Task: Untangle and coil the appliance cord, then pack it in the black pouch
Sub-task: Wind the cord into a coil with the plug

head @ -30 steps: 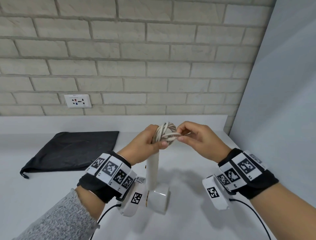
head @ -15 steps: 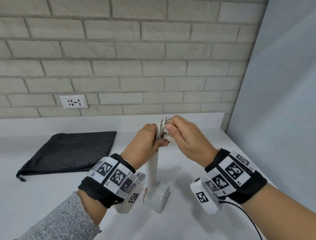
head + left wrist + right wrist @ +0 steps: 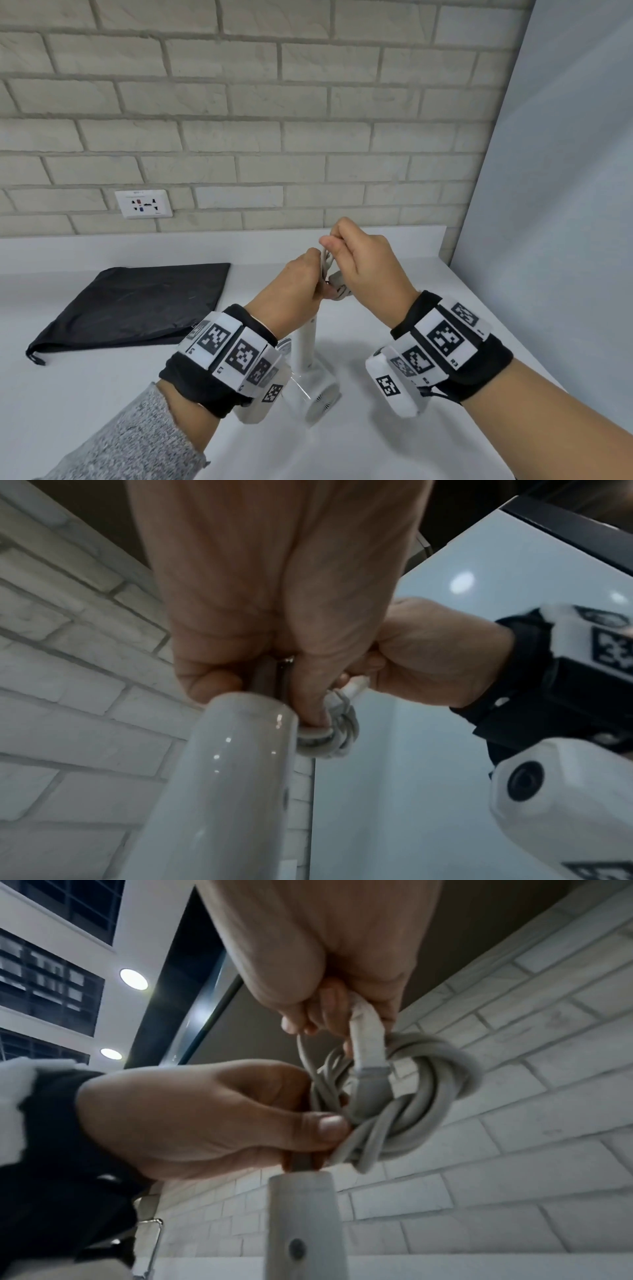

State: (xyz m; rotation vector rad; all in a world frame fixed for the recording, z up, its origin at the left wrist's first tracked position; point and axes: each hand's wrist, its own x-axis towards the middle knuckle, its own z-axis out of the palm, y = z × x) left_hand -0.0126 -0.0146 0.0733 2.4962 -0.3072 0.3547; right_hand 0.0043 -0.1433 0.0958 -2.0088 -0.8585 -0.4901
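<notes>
A white hair-dryer-like appliance (image 3: 306, 342) hangs handle-up above the counter. Its grey cord (image 3: 411, 1102) is wound into a small twisted coil at the top of the handle (image 3: 301, 1218). My left hand (image 3: 317, 279) grips the handle top and pinches the coil, thumb pressed on the strands (image 3: 330, 1127). My right hand (image 3: 334, 241) is just above the coil and pinches the cord's plug end (image 3: 368, 1045), which points down through the loop. In the left wrist view the coil (image 3: 329, 737) shows under my thumb. The black pouch (image 3: 137, 305) lies flat at the left.
The white counter (image 3: 394, 445) runs to a brick wall with a socket plate (image 3: 144, 204). A pale panel (image 3: 548, 240) closes off the right side. The pouch's drawstring end (image 3: 36, 358) lies toward the near left.
My right hand has risen from the coil's right side to above it, carrying the plug end over the loop. The left hand keeps its hold on handle and coil.
</notes>
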